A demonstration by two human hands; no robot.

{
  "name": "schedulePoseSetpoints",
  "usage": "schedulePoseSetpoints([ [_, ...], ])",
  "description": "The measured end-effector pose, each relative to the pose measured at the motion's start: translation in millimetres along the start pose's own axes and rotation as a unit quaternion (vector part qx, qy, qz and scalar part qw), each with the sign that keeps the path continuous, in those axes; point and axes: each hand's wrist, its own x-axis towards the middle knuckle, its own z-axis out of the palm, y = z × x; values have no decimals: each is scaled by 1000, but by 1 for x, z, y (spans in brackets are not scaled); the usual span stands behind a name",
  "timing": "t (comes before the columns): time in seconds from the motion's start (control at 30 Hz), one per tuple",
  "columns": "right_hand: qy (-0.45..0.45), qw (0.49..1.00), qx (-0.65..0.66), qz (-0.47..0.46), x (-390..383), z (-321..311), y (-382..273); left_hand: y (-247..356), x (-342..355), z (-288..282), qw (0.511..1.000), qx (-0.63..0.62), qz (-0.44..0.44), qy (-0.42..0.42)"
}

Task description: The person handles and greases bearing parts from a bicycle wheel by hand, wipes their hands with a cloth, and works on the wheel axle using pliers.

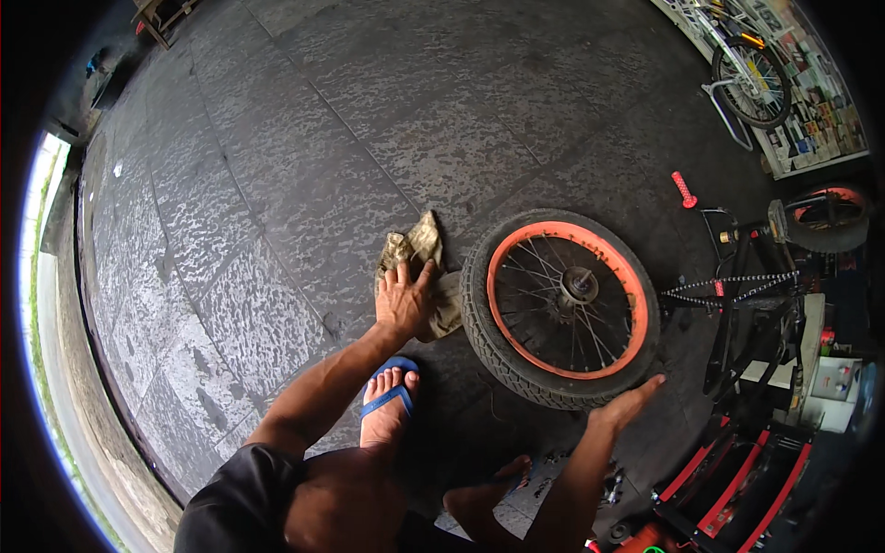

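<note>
A bicycle wheel (636, 315) with an orange rim, dark spokes and a black knobby tyre is in front of me, right of centre. My right hand (627, 406) holds the tyre at its near right edge; some of its fingers are hidden there. To the wheel's left, a crumpled, stained tan rag (426, 237) reaches the tyre. My left hand (403, 300) lies over this rag with its fingers bent into the fabric. The rag's underside and part of the grip are hidden.
Beyond the wheel lies a red handlebar grip (683, 190). A bicycle frame with a chain (728, 288) stands at right, above a red and black rack (733, 484). Another bicycle wheel (751, 83) is at far right. My foot in a blue flip-flop (387, 403) is near the rag.
</note>
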Motion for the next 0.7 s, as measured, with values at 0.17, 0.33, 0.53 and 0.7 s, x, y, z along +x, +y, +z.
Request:
schedulePoseSetpoints([
  [0.17, -112, 988, 107, 28, 52, -38, 96, -26, 3, 14, 993, -116, 27, 23],
  [0.33, -29, 999, -45, -3, 34, -28, 74, -40, -30, -29, 969, -211, -4, 128],
  [0.53, 14, 986, -165, 34, 26, -32, 57, -23, -84, -85, 925, -372, -66, 37],
  [0.7, -102, 979, -78, -159, -47, -46, 55, 7, -113, -101, 755, -645, -75, -92],
])
